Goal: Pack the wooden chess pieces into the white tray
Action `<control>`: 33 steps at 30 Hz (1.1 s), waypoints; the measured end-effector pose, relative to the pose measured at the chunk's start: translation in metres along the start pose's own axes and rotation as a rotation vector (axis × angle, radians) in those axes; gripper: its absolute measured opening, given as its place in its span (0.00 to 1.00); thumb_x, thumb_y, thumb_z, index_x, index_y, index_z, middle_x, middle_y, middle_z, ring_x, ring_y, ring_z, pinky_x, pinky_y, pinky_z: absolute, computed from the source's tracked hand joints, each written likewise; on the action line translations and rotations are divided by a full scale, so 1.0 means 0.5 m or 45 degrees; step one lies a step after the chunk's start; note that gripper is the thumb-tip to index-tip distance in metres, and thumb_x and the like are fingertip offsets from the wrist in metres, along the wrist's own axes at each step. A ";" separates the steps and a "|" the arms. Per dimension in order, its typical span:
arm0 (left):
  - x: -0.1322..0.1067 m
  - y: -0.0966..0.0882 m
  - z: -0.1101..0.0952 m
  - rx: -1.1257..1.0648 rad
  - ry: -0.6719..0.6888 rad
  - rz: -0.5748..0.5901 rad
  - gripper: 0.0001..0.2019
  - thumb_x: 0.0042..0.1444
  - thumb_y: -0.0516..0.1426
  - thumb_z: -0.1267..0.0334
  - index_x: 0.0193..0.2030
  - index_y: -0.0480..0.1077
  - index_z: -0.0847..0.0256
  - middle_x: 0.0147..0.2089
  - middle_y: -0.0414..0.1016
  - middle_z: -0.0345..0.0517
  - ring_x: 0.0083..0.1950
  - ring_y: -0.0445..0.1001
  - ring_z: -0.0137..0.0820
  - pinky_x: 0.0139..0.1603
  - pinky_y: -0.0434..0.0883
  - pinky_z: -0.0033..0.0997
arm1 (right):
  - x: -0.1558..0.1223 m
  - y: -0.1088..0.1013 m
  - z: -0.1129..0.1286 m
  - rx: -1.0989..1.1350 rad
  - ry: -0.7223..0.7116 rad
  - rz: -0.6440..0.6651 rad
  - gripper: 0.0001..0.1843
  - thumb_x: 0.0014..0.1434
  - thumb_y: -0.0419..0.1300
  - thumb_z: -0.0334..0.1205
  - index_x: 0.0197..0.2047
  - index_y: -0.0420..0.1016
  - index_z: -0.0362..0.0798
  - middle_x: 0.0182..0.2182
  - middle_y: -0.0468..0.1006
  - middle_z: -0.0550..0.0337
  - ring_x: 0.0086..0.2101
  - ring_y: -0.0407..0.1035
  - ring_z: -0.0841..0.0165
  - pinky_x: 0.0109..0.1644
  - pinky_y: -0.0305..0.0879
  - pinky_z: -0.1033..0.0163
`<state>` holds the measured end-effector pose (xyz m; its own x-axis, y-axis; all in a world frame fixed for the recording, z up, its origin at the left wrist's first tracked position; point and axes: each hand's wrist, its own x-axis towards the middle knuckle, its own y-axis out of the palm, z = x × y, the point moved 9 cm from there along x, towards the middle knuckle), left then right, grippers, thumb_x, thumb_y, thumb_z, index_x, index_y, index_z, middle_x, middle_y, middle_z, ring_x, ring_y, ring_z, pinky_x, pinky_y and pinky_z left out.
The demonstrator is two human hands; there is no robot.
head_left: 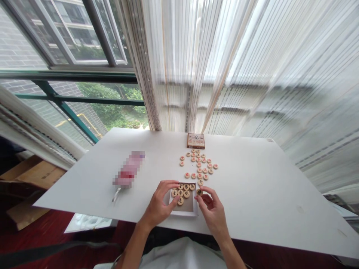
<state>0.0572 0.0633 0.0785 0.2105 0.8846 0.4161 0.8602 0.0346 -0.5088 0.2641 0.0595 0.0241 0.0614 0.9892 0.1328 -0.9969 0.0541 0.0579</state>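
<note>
A shallow white box point(183, 214) lies near the table's front edge, with several round wooden Chinese chess pieces point(180, 193) in rows inside, marked in black. My left hand point(161, 201) is curled around the box's left side, fingers over the far left corner and thumb by the nearest piece. Just past the right wall of the box, my right hand point(210, 205) pinches one black-marked chess piece point(199, 192) between thumb and fingers. Beyond the box, several loose pieces point(199, 164) lie face up, mostly red-marked. My left fingers partly cover the box's far left corner.
A brown printed box lid point(196, 141) rests at the back of the white table point(252, 186). To the left lies a blurred-out pink object point(129, 170). Striped curtains point(190, 67) and a window stand behind the table. Cardboard point(36, 173) is on the floor at the left.
</note>
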 end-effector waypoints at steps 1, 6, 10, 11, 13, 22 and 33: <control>-0.003 0.004 -0.010 -0.030 -0.010 0.011 0.13 0.64 0.58 0.65 0.55 0.72 0.55 0.57 0.74 0.51 0.61 0.71 0.40 0.64 0.69 0.48 | -0.003 0.008 0.004 0.034 0.009 0.027 0.17 0.63 0.65 0.46 0.53 0.73 0.51 0.50 0.77 0.52 0.42 0.77 0.64 0.53 0.75 0.55; -0.013 0.045 -0.023 -0.193 -0.157 0.123 0.14 0.66 0.58 0.59 0.57 0.71 0.56 0.51 0.79 0.50 0.52 0.78 0.37 0.55 0.76 0.41 | -0.021 0.052 0.033 0.086 0.006 0.170 0.14 0.64 0.64 0.43 0.53 0.74 0.52 0.48 0.78 0.54 0.42 0.77 0.63 0.51 0.77 0.56; -0.012 0.069 -0.006 -0.337 -0.277 0.166 0.14 0.65 0.58 0.56 0.54 0.72 0.58 0.44 0.81 0.48 0.42 0.80 0.34 0.48 0.79 0.36 | -0.025 0.074 0.054 0.030 -0.068 0.244 0.13 0.66 0.63 0.41 0.53 0.77 0.53 0.50 0.77 0.53 0.44 0.77 0.62 0.49 0.78 0.56; -0.010 0.070 -0.001 -0.358 -0.294 0.159 0.13 0.65 0.59 0.56 0.52 0.73 0.59 0.44 0.81 0.48 0.42 0.80 0.34 0.47 0.79 0.35 | -0.024 0.078 0.059 -0.005 -0.101 0.252 0.12 0.66 0.62 0.40 0.52 0.78 0.54 0.50 0.77 0.52 0.45 0.77 0.61 0.49 0.78 0.56; -0.006 0.068 0.008 -0.393 -0.325 0.134 0.12 0.64 0.60 0.56 0.48 0.74 0.60 0.42 0.81 0.47 0.40 0.80 0.33 0.45 0.79 0.33 | -0.020 0.084 0.069 -0.111 -0.183 0.259 0.12 0.66 0.61 0.37 0.51 0.80 0.55 0.48 0.77 0.52 0.47 0.76 0.60 0.49 0.77 0.56; 0.009 0.040 0.080 -0.610 -0.444 -0.010 0.09 0.63 0.61 0.57 0.46 0.78 0.59 0.43 0.83 0.45 0.40 0.83 0.34 0.43 0.82 0.33 | 0.005 0.051 0.070 -0.432 -0.377 0.083 0.17 0.64 0.61 0.33 0.54 0.81 0.57 0.45 0.79 0.53 0.40 0.76 0.61 0.47 0.75 0.56; -0.005 0.030 0.158 -0.758 -0.527 -0.038 0.17 0.63 0.62 0.58 0.57 0.73 0.58 0.49 0.80 0.48 0.49 0.82 0.37 0.52 0.81 0.37 | 0.019 0.004 0.047 -0.538 -0.353 -0.129 0.09 0.66 0.58 0.34 0.46 0.79 0.53 0.41 0.78 0.52 0.44 0.74 0.59 0.49 0.72 0.54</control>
<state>0.0327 0.0982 0.0103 0.0917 0.9948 0.0444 0.9946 -0.0936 0.0440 0.2639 0.0660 0.0488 0.1125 0.9061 0.4078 -0.9149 0.2546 -0.3133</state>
